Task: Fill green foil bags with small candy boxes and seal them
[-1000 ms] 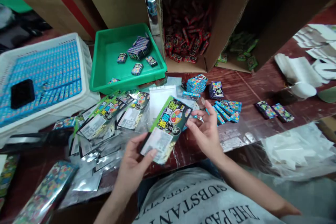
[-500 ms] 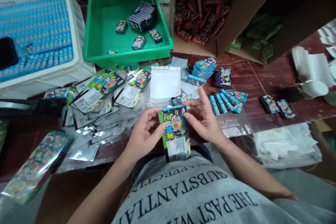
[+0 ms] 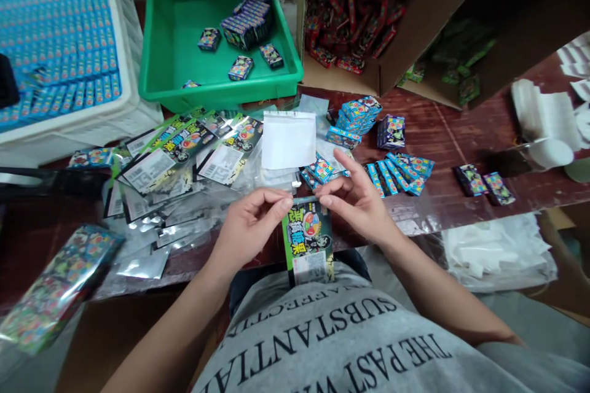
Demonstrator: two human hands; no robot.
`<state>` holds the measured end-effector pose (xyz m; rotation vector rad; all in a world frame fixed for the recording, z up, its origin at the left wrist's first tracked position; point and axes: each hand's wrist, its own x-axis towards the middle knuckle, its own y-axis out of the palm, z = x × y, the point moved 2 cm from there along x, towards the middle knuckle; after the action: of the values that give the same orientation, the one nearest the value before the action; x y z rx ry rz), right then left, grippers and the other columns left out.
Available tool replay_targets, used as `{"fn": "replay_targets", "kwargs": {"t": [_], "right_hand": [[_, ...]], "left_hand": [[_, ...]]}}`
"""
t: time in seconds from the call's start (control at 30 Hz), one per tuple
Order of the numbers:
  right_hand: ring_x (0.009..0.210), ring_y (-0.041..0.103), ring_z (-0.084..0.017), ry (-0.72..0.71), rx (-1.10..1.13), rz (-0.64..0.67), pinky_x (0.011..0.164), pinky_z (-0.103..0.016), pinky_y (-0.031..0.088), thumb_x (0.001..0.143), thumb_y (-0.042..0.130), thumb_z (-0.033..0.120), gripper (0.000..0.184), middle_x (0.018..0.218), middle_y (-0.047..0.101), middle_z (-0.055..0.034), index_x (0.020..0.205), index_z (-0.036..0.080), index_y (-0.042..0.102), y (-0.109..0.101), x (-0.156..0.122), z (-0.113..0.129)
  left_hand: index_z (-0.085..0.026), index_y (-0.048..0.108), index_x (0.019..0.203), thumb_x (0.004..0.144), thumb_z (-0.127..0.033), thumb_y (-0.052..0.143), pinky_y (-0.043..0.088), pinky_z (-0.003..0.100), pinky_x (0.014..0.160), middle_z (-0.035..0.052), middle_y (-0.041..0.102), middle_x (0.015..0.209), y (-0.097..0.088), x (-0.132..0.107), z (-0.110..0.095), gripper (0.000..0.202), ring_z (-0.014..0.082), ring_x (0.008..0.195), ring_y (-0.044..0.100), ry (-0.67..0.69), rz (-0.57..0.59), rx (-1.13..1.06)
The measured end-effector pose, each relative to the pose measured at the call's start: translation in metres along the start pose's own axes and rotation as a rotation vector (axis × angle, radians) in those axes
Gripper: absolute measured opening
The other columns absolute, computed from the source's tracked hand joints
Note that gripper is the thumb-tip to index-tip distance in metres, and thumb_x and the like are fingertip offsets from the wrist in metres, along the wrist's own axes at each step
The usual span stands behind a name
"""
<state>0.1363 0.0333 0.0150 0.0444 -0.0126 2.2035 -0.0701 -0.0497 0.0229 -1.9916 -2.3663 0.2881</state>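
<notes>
Close to my body, a black and green printed candy bag [image 3: 308, 239] hangs from its top edge, its front with a white label facing up. My left hand [image 3: 251, 224] pinches the top left corner between thumb and forefinger. At the top right corner, my right hand [image 3: 354, 206] pinches the same edge with its other fingers raised. Just beyond the bag lie small blue candy boxes [image 3: 319, 167] and a white paper sheet [image 3: 289, 140]. Whatever the bag holds inside is hidden.
Flat printed bags [image 3: 179, 147] are piled at left, near a filled long pack [image 3: 59, 288]. Behind stand a white crate [image 3: 138, 73] of blue boxes, a green bin [image 3: 221, 97] and a carton [image 3: 341, 83] of red boxes. Blue box stacks [image 3: 354, 116] sit right of centre.
My left hand has moved from the bag's side up to its top corner. Both hands now pinch the top edge, and the blue strip there looks flatter.
</notes>
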Motion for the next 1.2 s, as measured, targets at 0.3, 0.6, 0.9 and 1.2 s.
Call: {"fn": "replay_targets", "kwargs": {"t": [0.3,0.6,0.9,1.2], "right_hand": [[0.078,0.067,-0.016,0.144,0.131,-0.058,0.078,-0.035,0.059,0.083,0.081,0.032,0.093,0.085,0.069,0.0042,0.159,0.033,0.027,-0.001,0.011,0.016],[0.111,0.064,-0.020,-0.031,-0.114,0.132,0.098,-0.039,0.054,0.094,0.073,0.032,0.052,0.114,0.067,-0.0037,0.142,0.032,0.053,-0.032,0.011,0.035],[0.104,0.060,-0.023,-0.152,-0.653,0.425,0.097,-0.043,0.049,0.091,0.072,0.026,0.010,0.102,0.064,-0.0038,0.100,0.024,0.067,-0.010,0.040,0.053],[0.104,0.067,-0.028,-0.183,-0.776,0.433,0.092,-0.045,0.054,0.100,0.060,0.039,0.014,0.112,0.071,-0.0070,0.107,0.030,0.069,0.001,0.026,0.040]], "left_hand": [[-0.019,0.073,0.086,0.088,-0.033,0.074,0.056,0.029,0.079,0.0015,0.077,0.087,0.000,0.009,-0.027,0.014,0.0156,0.080,0.070,-0.088,0.053,0.046],[-0.023,0.072,0.097,0.092,-0.031,0.072,0.055,0.035,0.094,0.0040,0.075,0.106,-0.004,0.003,-0.007,0.010,0.0182,0.099,0.071,0.111,0.130,0.138],[-0.024,0.072,0.102,0.092,-0.034,0.071,0.057,0.038,0.092,0.0049,0.075,0.106,-0.001,0.001,-0.010,0.014,0.0197,0.097,0.071,0.102,0.122,0.162],[-0.023,0.074,0.101,0.094,-0.031,0.067,0.059,0.038,0.092,0.0062,0.079,0.105,-0.013,-0.020,-0.024,0.013,0.0204,0.097,0.073,0.083,0.051,0.075]]}}
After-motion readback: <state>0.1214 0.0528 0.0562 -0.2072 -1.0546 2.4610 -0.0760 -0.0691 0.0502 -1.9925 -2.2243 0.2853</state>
